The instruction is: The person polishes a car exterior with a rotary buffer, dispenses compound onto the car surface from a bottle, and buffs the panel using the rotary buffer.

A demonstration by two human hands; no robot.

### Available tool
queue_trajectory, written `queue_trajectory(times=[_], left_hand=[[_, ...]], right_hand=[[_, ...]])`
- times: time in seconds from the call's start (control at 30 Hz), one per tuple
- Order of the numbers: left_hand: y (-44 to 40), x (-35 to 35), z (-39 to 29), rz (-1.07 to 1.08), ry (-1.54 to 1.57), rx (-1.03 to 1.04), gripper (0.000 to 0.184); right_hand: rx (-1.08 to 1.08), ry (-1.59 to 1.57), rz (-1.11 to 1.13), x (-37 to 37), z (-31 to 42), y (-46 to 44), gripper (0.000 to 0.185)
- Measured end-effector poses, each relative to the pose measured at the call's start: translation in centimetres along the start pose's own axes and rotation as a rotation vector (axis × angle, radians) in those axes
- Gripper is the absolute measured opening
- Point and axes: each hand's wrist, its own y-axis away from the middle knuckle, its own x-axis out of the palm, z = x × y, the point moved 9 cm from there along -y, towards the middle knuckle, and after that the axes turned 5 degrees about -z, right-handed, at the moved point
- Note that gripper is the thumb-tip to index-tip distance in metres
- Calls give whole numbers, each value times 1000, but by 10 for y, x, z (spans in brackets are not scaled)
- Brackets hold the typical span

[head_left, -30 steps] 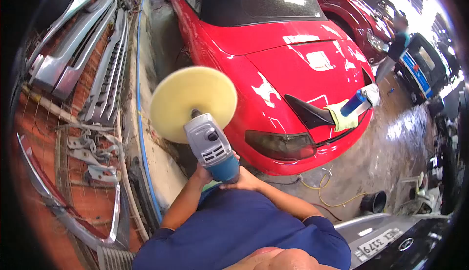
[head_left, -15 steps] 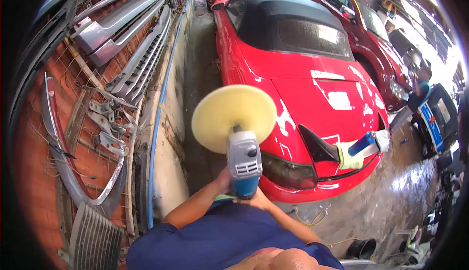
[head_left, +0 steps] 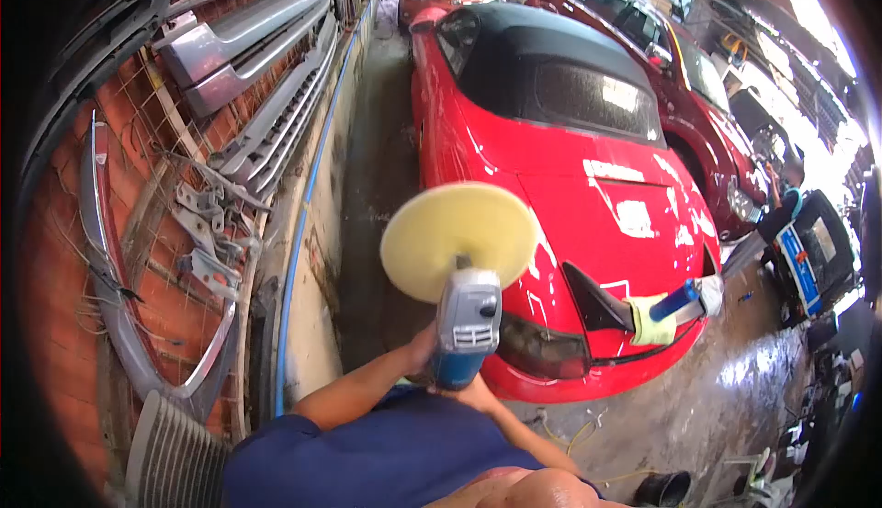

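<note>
Both hands hold a car polisher (head_left: 469,310) with a grey head, a blue body and a wide, round, pale yellow pad (head_left: 446,237). My left hand (head_left: 424,347) is closed on the polisher's left side, its fingers largely hidden behind the tool. My right hand (head_left: 475,395) grips the blue rear end from below. The pad is raised in front of my body, at the rear left corner of a red convertible (head_left: 588,191); I cannot tell whether it touches the car. The dark tail light (head_left: 542,347) is right of the polisher.
A yellow-green cloth (head_left: 653,322) and blue bottle (head_left: 675,300) rest on the car's spoiler. Bumpers (head_left: 243,49) hang along the left wall, beside a blue pipe (head_left: 308,200). A dark red car (head_left: 643,39) stands behind. Another person (head_left: 790,177) is at the right. A yellow cord (head_left: 581,439) lies on the floor.
The view has shifted, so the car and wall parts appear slightly lower. The polisher sits a little lower and further right in view, still held in both hands.
</note>
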Motion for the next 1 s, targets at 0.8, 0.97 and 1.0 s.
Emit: queue_trajectory(times=[0.8, 0.97, 1.0], left_hand=[[5, -32, -45, 170, 120, -34, 58], [10, -18, -50, 68, -65, 42, 60], [6, -23, -45, -16, -39, 52, 62]], right_hand=[[97, 53, -11, 37, 1, -40, 63], [-90, 175, -84, 23, -11, -44, 71], [-150, 146, -141, 22, 2, -41, 73]])
